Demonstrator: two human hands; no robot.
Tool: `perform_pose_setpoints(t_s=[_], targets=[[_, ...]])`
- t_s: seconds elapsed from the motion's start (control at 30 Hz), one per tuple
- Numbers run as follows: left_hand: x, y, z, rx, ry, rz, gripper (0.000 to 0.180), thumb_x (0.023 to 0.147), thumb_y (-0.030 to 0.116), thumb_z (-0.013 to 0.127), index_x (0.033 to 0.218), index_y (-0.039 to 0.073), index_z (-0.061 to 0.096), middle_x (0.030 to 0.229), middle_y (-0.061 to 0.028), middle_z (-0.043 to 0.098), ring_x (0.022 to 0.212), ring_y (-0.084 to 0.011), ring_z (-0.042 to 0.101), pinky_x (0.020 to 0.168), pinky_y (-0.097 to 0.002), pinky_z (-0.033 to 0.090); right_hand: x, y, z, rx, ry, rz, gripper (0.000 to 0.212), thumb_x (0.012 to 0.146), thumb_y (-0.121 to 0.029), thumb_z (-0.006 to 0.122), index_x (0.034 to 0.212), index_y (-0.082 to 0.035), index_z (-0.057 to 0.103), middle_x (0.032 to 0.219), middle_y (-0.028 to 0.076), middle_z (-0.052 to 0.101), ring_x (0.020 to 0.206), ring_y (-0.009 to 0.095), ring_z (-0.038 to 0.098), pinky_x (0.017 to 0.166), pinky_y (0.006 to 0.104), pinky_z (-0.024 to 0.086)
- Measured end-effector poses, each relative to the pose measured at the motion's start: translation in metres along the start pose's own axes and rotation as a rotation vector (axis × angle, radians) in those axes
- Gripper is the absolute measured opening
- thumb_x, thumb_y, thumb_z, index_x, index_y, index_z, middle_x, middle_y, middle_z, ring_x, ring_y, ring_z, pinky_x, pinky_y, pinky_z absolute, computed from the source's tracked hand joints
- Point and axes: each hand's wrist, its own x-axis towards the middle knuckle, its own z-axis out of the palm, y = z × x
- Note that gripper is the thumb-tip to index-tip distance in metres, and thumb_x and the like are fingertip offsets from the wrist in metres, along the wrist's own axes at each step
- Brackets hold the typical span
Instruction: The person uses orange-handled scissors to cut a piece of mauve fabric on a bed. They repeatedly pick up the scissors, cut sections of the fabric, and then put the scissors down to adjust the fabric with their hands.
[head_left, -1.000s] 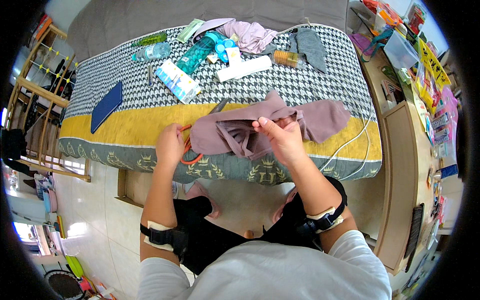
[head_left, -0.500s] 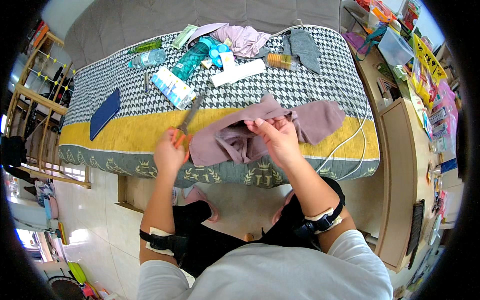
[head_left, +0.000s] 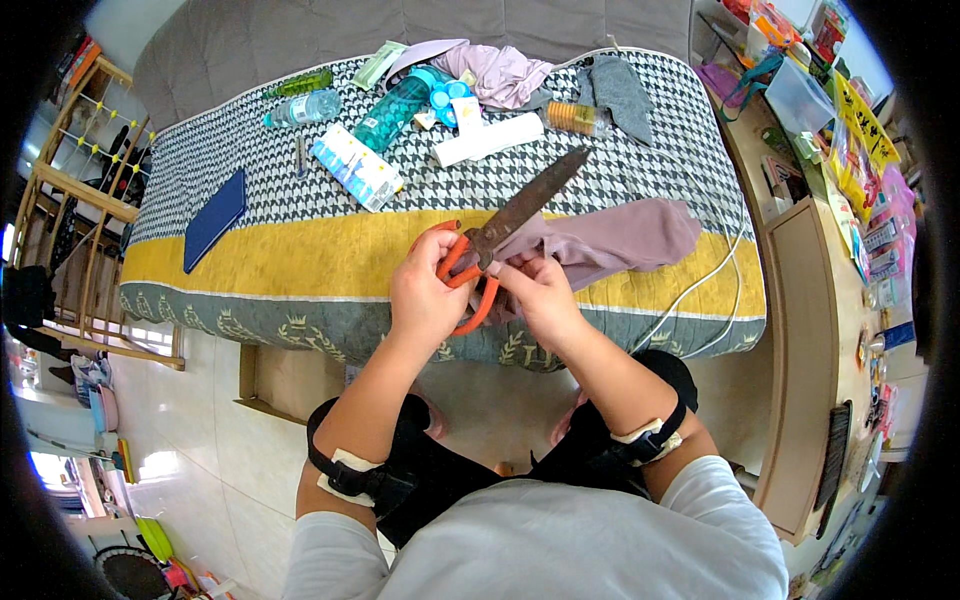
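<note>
Since half a second ago my left hand (head_left: 428, 285) has brought the scissors (head_left: 528, 206) across from the left of the mauve cloth (head_left: 640, 242), so that they now lie over it with the tip pointing to the far right corner of the bed (head_left: 300, 252). The cloth's left end has been drawn in too: the yellow band where it was spread is bare now, while its right end has hardly shifted.

My hands are close together above the near edge of the bed, a little right of its middle. The left is wrapped on an orange handle. The fingers of the right hand (head_left: 540, 288) are closed on the bunched cloth just beside the pivot, its thumb up against the handles; whether that thumb presses on them I can't tell. The blades look folded together, pointing away from me. The cloth stretches from under my hands toward the right edge of the bed, well short of the white cable (head_left: 690, 290) looped there. The blue case (head_left: 214, 220) near the left edge and the carton (head_left: 356, 167) further back are clear of my hands.

I'd judge the step in hand to be settling the scissors against the cloth, with no cut under way. The next move calls for a surer hold on both handles, the blades parted, and the right fingertips kept out of their path
</note>
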Motion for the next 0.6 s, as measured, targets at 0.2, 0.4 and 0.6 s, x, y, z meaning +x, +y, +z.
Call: perform_pose_setpoints(t_s=[0.2,0.4,0.6], targets=[[0.001,-0.005,0.004,-0.036,0.030,0.017,0.031,0.065,0.000,0.068,0.090,0.003,0.052,0.079,-0.0089,0.061,0.070,-0.0165,0.061,0.062,-0.0273,0.046,0.004,-0.030,-0.011,0.725,0.225,0.213,0.021,0.084,-0.032,0.054,0.088,-0.011,0.052,0.081,0.004,0.054,0.079,0.017,0.053,0.073,0.0287,0.042],[-0.003,0.000,0.005,-0.133,0.022,-0.049,0.031,0.066,-0.006,0.065,0.092,0.003,0.049,0.079,-0.0057,0.057,0.074,-0.0124,0.056,0.067,-0.0254,0.045,0.006,-0.032,-0.025,0.702,0.235,0.282,0.015,0.083,-0.015,0.042,0.089,-0.005,0.051,0.086,0.008,0.057,0.076,0.019,0.056,0.065,0.0320,0.048],[0.004,-0.003,-0.010,-0.216,0.091,-0.078,0.031,0.070,-0.010,0.060,0.096,0.002,0.046,0.085,-0.0037,0.053,0.079,-0.0107,0.052,0.073,-0.0237,0.042,0.008,-0.032,-0.036,0.470,0.218,0.155,0.018,0.083,-0.010,0.039,0.090,0.000,0.052,0.083,0.009,0.058,0.072,0.018,0.057,0.066,0.0320,0.049]])
